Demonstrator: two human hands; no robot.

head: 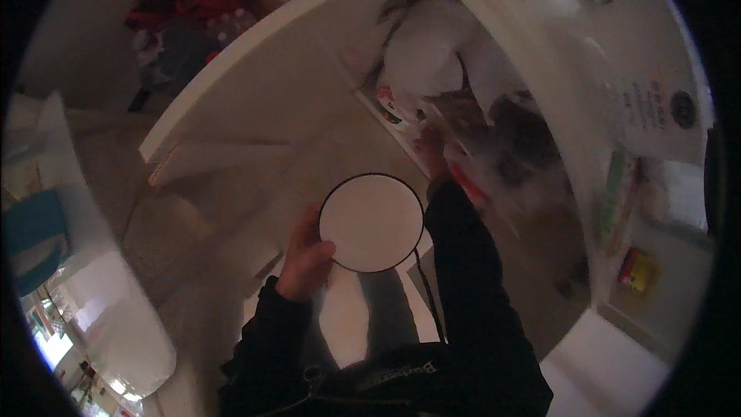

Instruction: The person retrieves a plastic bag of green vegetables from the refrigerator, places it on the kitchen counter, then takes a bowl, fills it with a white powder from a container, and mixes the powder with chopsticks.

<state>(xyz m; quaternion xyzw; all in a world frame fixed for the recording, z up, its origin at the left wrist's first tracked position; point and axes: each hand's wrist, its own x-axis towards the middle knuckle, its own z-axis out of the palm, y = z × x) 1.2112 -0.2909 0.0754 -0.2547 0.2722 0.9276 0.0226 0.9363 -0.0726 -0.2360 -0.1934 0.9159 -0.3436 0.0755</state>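
My left hand (307,260) grips the left side of a round white object (371,223) with a thin black rim, its thumb over the edge. Only the flat round face shows, so I cannot tell what lies beneath it. A black cord (426,286) runs down from near its lower right side. My right hand (431,147) reaches into a dim cabinet compartment, among crumpled plastic bags (425,58). Its fingers are blurred and partly lost in shadow. Close to those fingers is a packet with red and white print (389,103).
A pale curved-looking panel (255,52) stands at upper left, with red and grey bundled things (185,29) beyond it. White shelving on the right holds a small red and yellow box (637,271). On the left is a glossy white surface (116,313) beside a teal item (35,237).
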